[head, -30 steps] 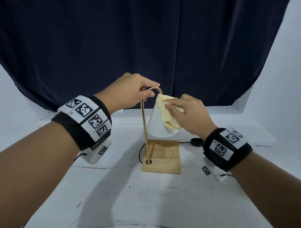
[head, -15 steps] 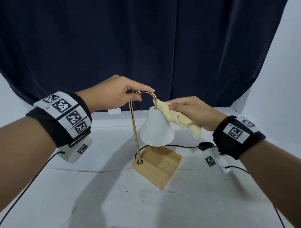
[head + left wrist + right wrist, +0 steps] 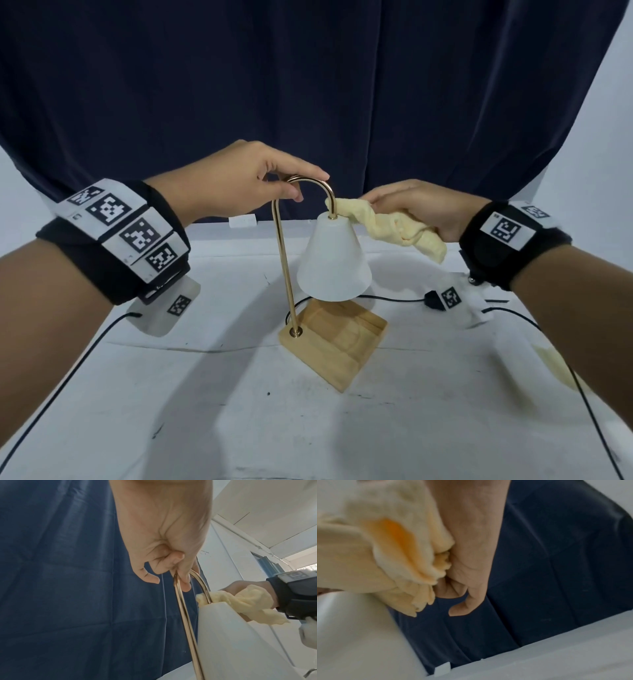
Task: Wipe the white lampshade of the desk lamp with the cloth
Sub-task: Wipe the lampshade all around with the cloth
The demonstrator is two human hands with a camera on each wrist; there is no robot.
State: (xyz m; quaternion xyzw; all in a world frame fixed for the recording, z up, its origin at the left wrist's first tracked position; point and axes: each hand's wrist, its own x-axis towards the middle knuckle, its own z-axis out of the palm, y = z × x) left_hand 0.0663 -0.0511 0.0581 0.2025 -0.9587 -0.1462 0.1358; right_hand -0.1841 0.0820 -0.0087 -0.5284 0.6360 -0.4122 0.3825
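Observation:
The desk lamp has a white cone lampshade (image 3: pixel 334 262) hanging from a curved gold arm (image 3: pixel 284 260) on a wooden base (image 3: pixel 337 342). My left hand (image 3: pixel 274 186) pinches the top bend of the gold arm (image 3: pixel 180 586) between thumb and fingers. My right hand (image 3: pixel 411 209) grips a bunched pale yellow cloth (image 3: pixel 394 226). The cloth's tip lies against the top of the lampshade (image 3: pixel 240 635) by the arm's end. In the right wrist view the cloth (image 3: pixel 388 550) fills the upper left, above the blurred lampshade (image 3: pixel 356 635).
The lamp stands on a white table (image 3: pixel 205 411) before a dark blue curtain (image 3: pixel 308 85). A black lamp cord with an inline switch (image 3: pixel 433 298) runs right behind the base. Cables trail from both wrist devices across the table. A yellowish patch (image 3: pixel 555 366) shows under my right forearm.
The lamp has been turned, so the base now sits cornerwise and the shade faces me. My right hand moved from the shade's front to its upper right with the cloth.

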